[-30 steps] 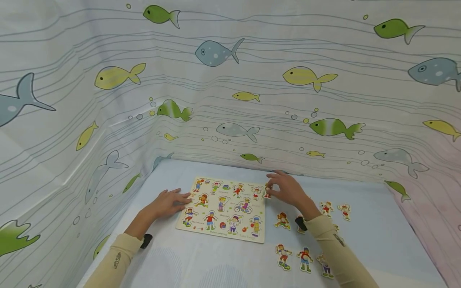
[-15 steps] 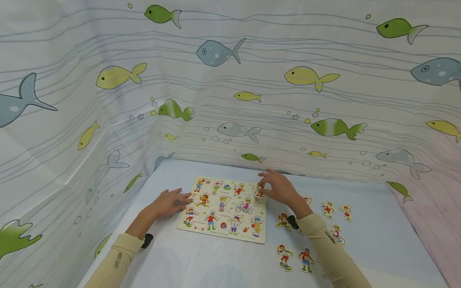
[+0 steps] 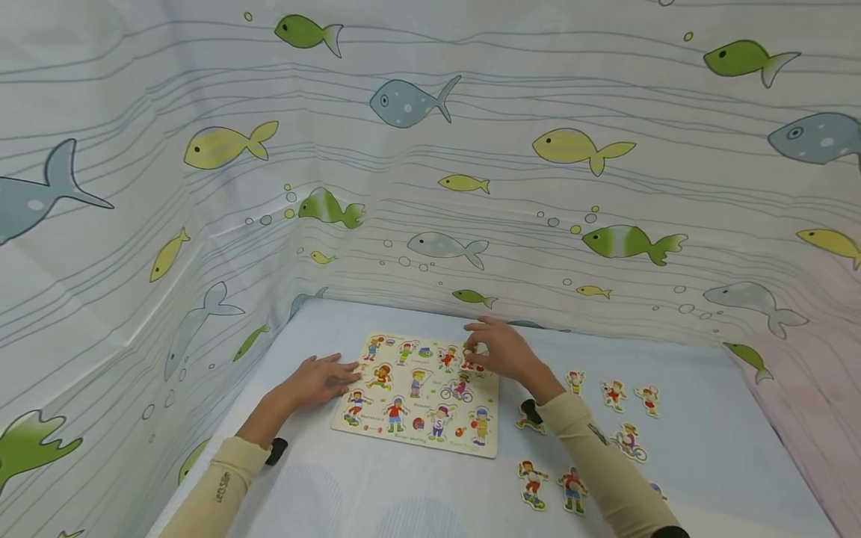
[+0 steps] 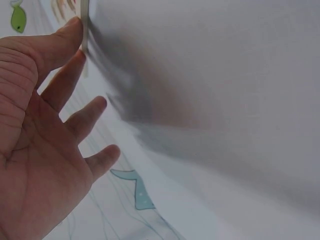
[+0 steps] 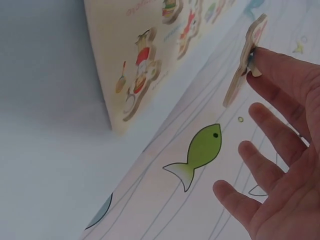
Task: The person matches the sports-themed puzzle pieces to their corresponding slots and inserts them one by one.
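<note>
Seemingly placing: your right grip (image 3: pixel 503 350) pinches a figure (image 5: pixel 242 68) over the board (image 3: pixel 397 381).
Left grip (image 3: pixel 318 381) spread, touching the board's edge; align next.

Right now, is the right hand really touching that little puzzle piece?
Touching. The right wrist view shows the right hand pinching the puzzle piece, with no gap between them.

White, creased sheet walls (image 3: pixel 498 60): green, yellow, blue-grey fish print, thin wavy lines. Right side pinkish. Pale blue covered table (image 3: pixel 713 433) at back wall; covering likely cloth, faint striped circles near front. Light soft, diffuse.
</note>
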Demonstrator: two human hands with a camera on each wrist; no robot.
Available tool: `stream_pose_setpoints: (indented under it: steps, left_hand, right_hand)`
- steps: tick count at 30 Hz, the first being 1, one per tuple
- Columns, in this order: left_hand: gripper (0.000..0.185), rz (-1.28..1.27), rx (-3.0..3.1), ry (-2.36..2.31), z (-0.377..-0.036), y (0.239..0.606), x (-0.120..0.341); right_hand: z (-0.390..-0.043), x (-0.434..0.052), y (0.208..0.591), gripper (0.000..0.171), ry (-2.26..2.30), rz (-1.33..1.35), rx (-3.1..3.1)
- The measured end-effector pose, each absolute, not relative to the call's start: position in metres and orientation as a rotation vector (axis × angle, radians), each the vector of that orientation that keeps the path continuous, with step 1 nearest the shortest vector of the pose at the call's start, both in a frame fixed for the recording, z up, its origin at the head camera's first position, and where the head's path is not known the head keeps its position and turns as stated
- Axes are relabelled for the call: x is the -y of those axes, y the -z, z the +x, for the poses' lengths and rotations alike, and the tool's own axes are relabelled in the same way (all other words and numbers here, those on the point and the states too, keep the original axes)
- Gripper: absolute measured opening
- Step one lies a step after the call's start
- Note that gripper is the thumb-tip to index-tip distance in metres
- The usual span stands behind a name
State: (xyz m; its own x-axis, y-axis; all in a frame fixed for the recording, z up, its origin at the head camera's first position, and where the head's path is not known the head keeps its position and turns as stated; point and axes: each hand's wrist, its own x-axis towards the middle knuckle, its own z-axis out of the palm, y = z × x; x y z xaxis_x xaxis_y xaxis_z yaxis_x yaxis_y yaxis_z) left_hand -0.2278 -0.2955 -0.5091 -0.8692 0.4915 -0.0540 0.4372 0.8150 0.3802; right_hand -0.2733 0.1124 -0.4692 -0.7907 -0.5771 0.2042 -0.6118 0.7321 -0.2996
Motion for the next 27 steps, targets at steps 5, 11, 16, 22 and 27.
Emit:
stream_pose_setpoints:
  steps: [5,11,16,22,27]
  left_hand:
    - [0.037,0.736,-2.848,-0.534,-0.227,0.509,0.295]
    - [0.037,0.727,-2.856,-0.513,-0.228,0.51,0.296]
    - [0.037,0.734,-2.854,-0.518,-0.229,0.511,0.296]
    - [0.037,0.737,-2.856,-0.524,-0.228,0.512,0.295]
    - [0.038,0.739,-2.857,-0.52,-0.228,0.51,0.296]
  right_hand:
    - [-0.277,-0.104,0.469,0.009,-0.53,1.001,2.819]
    - [-0.28,-0.093,0.467,0.007,-0.563,1.038,2.782]
    - [-0.283,-0.082,0.467,0.008,-0.566,1.093,2.727]
    - [-0.282,-0.072,0.468,0.009,-0.583,1.129,2.726]
    - [-0.283,-0.065,0.468,0.01,-0.584,1.145,2.733]
